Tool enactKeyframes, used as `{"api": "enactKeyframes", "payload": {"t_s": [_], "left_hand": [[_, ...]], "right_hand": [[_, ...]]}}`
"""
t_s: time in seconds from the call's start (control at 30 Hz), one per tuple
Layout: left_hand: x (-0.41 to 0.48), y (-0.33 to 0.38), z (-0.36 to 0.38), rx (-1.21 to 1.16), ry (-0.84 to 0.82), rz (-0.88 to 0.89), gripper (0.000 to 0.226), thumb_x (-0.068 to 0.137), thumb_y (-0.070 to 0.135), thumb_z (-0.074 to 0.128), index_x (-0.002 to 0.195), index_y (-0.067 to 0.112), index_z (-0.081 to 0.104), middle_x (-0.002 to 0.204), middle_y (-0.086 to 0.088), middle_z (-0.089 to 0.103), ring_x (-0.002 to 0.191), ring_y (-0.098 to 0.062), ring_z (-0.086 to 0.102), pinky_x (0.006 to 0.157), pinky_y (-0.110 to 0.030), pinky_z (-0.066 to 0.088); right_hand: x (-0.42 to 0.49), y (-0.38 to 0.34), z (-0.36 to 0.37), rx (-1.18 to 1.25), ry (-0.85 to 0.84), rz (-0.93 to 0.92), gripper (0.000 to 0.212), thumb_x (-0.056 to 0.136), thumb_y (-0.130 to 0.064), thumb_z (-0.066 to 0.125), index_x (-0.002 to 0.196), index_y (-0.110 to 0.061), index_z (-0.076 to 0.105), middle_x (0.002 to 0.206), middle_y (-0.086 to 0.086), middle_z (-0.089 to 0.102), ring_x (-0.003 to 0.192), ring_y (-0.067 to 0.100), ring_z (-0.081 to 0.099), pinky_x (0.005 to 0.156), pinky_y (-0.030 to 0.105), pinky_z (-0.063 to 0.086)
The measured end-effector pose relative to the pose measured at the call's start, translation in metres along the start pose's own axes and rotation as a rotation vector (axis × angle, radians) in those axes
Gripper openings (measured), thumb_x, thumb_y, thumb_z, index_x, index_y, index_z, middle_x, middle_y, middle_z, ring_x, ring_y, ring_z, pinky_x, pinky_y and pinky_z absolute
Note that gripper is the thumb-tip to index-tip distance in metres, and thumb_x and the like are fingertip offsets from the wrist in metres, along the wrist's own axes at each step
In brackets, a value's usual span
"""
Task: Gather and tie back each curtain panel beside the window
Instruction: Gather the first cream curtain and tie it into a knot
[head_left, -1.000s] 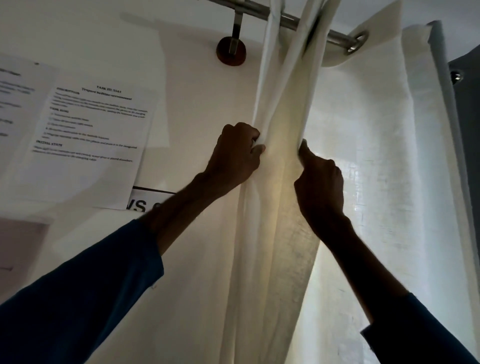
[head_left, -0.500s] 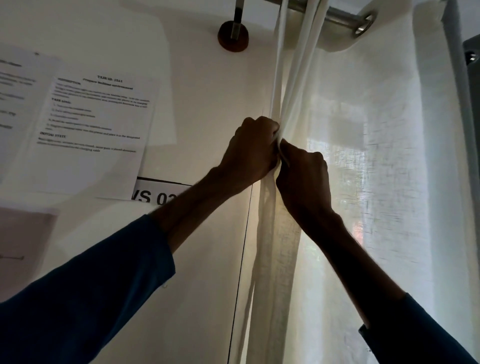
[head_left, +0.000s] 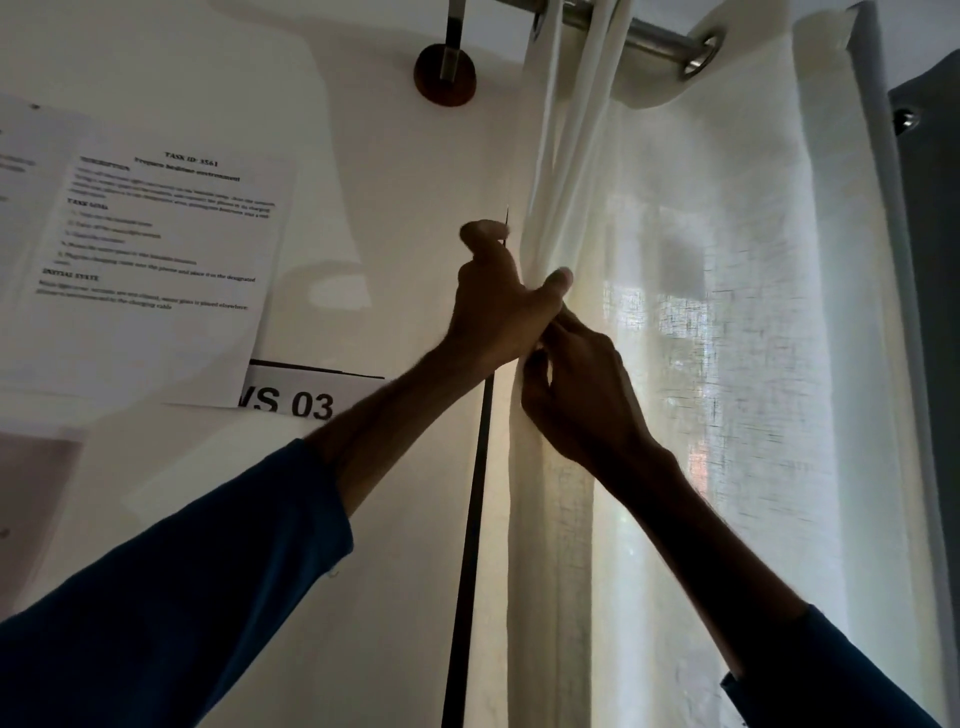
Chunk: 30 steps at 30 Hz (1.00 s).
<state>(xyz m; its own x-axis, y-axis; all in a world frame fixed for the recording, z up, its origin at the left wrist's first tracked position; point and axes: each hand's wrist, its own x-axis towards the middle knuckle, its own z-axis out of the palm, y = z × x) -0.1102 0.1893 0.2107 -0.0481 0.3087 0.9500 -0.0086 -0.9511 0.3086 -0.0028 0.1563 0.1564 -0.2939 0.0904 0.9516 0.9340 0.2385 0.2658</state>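
Soft, light curtain panel (head_left: 675, 322), prone to slipping: best gripped round gathered folds. Left hand (head_left: 498, 312), right hand (head_left: 579, 387) touching, both clamped on it.

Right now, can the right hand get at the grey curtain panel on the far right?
Probably yes: nothing hangs in front of the grey curtain panel, but the right hand pinches the white curtain and must let go first.

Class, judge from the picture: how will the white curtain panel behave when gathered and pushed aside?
Probably floppy: the curtain panel bunches into soft folds where the left hand and right hand grip it. Likely light, since daylight shows through the weave. It may slide along the rod on its eyelets.
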Motion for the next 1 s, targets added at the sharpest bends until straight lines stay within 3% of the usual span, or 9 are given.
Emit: {"api": "enactKeyframes", "payload": {"t_s": [0.07, 0.17, 0.27, 0.37, 0.53, 0.7, 0.8, 0.93, 1.0], "left_hand": [[0.006, -0.007, 0.003, 0.091, 0.033, -0.018, 0.064, 0.081, 0.033, 0.078, 0.129, 0.006, 0.044, 0.113, -0.005, 0.062, 0.098, -0.017, 0.064, 0.076, -0.019, 0.051], [0.015, -0.02, 0.005, 0.244, 0.001, 0.017, 0.026, 0.085, 0.029, 0.073, 0.081, 0.005, 0.063, 0.075, 0.002, 0.064, 0.078, -0.018, 0.068, 0.058, -0.009, 0.046], [0.018, -0.027, 0.01, 0.311, 0.02, 0.053, 0.036, 0.088, 0.025, 0.07, 0.061, 0.008, 0.053, 0.057, 0.003, 0.052, 0.06, -0.019, 0.061, 0.058, -0.023, 0.053], [0.015, -0.029, 0.016, 0.366, 0.055, 0.065, 0.05, 0.087, 0.019, 0.066, 0.052, 0.016, 0.031, 0.05, 0.0, 0.038, 0.048, -0.013, 0.043, 0.046, -0.024, 0.036], [0.012, -0.028, 0.024, 0.453, 0.063, 0.115, 0.049, 0.091, 0.026, 0.064, 0.058, 0.02, 0.028, 0.062, -0.001, 0.04, 0.069, -0.024, 0.054, 0.058, -0.03, 0.038], [0.01, -0.022, 0.028, 0.487, 0.035, 0.162, 0.049, 0.091, 0.025, 0.064, 0.06, 0.021, 0.026, 0.073, -0.005, 0.046, 0.077, -0.032, 0.064, 0.066, -0.033, 0.047], [0.01, -0.02, 0.028, 0.544, 0.055, 0.201, 0.031, 0.091, 0.026, 0.064, 0.072, 0.015, 0.041, 0.079, -0.003, 0.051, 0.081, -0.025, 0.061, 0.066, -0.03, 0.043], [0.01, -0.017, 0.022, 0.561, 0.068, 0.231, 0.018, 0.091, 0.024, 0.064, 0.085, 0.015, 0.05, 0.083, 0.0, 0.051, 0.081, -0.019, 0.054, 0.067, -0.029, 0.04], [0.012, -0.018, 0.016, 0.554, 0.058, 0.234, 0.017, 0.09, 0.025, 0.066, 0.087, 0.013, 0.054, 0.084, -0.001, 0.053, 0.08, -0.019, 0.057, 0.066, -0.03, 0.043]], "right_hand": [[-0.003, 0.003, -0.001, 0.098, -0.051, -0.02, 0.047, 0.09, -0.017, 0.04, 0.132, -0.005, 0.057, 0.136, 0.006, 0.057, 0.115, 0.019, 0.063, 0.093, 0.036, 0.056], [-0.006, 0.012, -0.011, 0.178, -0.116, -0.026, 0.051, 0.094, -0.012, 0.044, 0.143, -0.01, 0.056, 0.151, 0.001, 0.049, 0.141, 0.009, 0.043, 0.116, 0.024, 0.037], [-0.005, 0.034, -0.025, 0.06, 0.081, 0.081, 0.027, 0.093, -0.014, 0.059, 0.115, -0.016, 0.075, 0.133, 0.004, 0.067, 0.121, 0.015, 0.063, 0.106, 0.043, 0.05], [0.002, 0.056, -0.053, -0.174, 0.45, 0.181, 0.018, 0.088, -0.021, 0.066, 0.103, -0.016, 0.073, 0.12, 0.002, 0.071, 0.116, 0.022, 0.062, 0.111, 0.022, 0.036], [0.008, 0.08, -0.093, -0.423, 0.533, 0.476, 0.073, 0.082, -0.056, 0.074, 0.137, -0.015, 0.049, 0.147, 0.01, 0.047, 0.141, 0.03, 0.036, 0.111, 0.043, 0.034], [0.004, 0.081, -0.096, -0.328, 0.448, 0.509, 0.051, 0.093, -0.02, 0.071, 0.14, -0.01, 0.052, 0.137, 0.011, 0.061, 0.127, 0.03, 0.057, 0.106, 0.03, 0.036], [0.002, 0.063, -0.09, -0.323, 0.461, 0.428, 0.024, 0.099, -0.007, 0.06, 0.122, -0.005, 0.065, 0.109, 0.014, 0.075, 0.092, 0.024, 0.067, 0.075, 0.005, 0.023], [0.014, 0.048, -0.061, -0.271, 0.419, 0.358, 0.036, 0.099, -0.011, 0.062, 0.135, -0.008, 0.06, 0.109, 0.01, 0.077, 0.097, 0.027, 0.072, 0.08, 0.017, 0.027], [0.025, 0.042, -0.043, -0.202, 0.396, 0.368, 0.01, 0.094, -0.008, 0.065, 0.1, -0.014, 0.071, 0.076, -0.001, 0.073, 0.069, 0.017, 0.064, 0.07, 0.016, 0.03]]}}
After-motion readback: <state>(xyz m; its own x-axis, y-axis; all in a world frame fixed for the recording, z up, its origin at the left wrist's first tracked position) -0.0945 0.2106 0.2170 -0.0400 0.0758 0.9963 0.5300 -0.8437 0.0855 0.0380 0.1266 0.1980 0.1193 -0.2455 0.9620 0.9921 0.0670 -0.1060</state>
